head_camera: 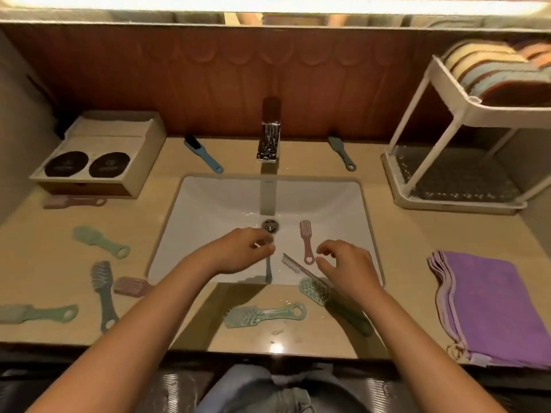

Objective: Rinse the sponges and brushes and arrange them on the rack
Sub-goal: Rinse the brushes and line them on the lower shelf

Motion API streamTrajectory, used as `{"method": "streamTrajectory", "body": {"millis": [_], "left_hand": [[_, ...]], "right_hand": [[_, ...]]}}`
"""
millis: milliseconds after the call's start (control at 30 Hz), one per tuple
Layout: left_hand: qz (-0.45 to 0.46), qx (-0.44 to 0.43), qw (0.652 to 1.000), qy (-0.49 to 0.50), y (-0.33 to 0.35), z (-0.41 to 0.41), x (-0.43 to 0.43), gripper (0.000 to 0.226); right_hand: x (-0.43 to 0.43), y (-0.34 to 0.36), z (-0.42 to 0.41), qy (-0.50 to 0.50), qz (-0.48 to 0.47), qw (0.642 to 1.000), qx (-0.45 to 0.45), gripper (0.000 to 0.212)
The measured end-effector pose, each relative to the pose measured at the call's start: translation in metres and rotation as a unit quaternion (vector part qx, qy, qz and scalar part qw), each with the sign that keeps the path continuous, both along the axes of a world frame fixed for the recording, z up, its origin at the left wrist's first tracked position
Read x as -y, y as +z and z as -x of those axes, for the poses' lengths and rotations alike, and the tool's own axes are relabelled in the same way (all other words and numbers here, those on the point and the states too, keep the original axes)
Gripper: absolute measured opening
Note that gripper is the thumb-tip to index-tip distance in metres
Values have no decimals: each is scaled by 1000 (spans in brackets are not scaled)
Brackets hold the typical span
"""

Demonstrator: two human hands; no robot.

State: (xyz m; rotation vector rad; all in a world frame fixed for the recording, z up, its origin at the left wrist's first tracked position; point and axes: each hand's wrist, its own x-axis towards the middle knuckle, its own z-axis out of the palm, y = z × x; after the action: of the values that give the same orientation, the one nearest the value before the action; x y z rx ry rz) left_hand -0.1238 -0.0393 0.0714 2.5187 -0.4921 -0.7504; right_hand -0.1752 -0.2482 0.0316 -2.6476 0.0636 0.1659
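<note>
Both of my hands hover over the white sink [208, 204]. My left hand [244, 253] is pinched near the drain on a thin grey-blue brush [268, 272] whose handle hangs down. My right hand [348, 263] has its fingers curled apart and holds nothing. Just left of it, a white-bristled brush [290, 262] leans on the sink's front edge. A pink brush [307, 242] lies in the basin. One green brush [316, 292] and another green brush [265, 314] lie on the front counter. The white rack [441, 93] at the right carries several sponges [492, 67] on its top shelf.
Several more brushes lie on the left counter: green [101, 241], grey [103, 290], pink [131, 286]. A blue brush [202, 155] and a grey brush [341, 152] flank the faucet [269, 132]. A box [98, 153] sits back left, folded purple cloths [492, 308] right.
</note>
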Motion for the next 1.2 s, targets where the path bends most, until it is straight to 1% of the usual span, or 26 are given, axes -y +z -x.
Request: {"method": "streamTrajectory", "body": {"millis": [133,233,267,333,433,567,633,733,833,900,967,1100,1200], "left_hand": [[14,-40,998,47,-38,34,-20,41],[58,-59,991,110,-59,55,-22,41],[62,-56,989,119,-67,62,-23,42],[28,-27,993,107,-79,72,-24,46],[-10,26,995,92,-88,83,-25,51],[-52,87,992,74,-96,90,-29,54],[-76,109,989,59,-99,91,-31,53],[-85,125,987,53,-103,90,-31,44],[-80,107,989,61,-105,85,-31,40],[-72,89,991,64,-103,80,-31,38],[-43,78,994,70,-98,74,-32,32],[62,38,992,106,-80,62,-33,28],[122,33,981,146,-66,49,-31,27]], "right_hand": [[-15,-34,23,10,34,998,-61,40],[-19,-49,36,-20,45,997,-64,53],[-20,-53,42,-31,41,997,-63,57],[-21,-60,50,-48,19,997,-59,59],[-21,-66,55,-48,20,997,-49,57],[-21,-71,55,-35,78,996,-21,43],[-22,-73,54,-28,102,994,-8,39],[-22,-76,54,-29,112,993,9,36],[-23,-77,53,-33,110,993,22,36],[-25,-75,52,-40,85,995,39,38],[-27,-70,50,-50,31,997,57,40],[-37,-47,39,-36,-89,993,69,37],[-44,-30,27,-16,-157,985,72,31]]}}
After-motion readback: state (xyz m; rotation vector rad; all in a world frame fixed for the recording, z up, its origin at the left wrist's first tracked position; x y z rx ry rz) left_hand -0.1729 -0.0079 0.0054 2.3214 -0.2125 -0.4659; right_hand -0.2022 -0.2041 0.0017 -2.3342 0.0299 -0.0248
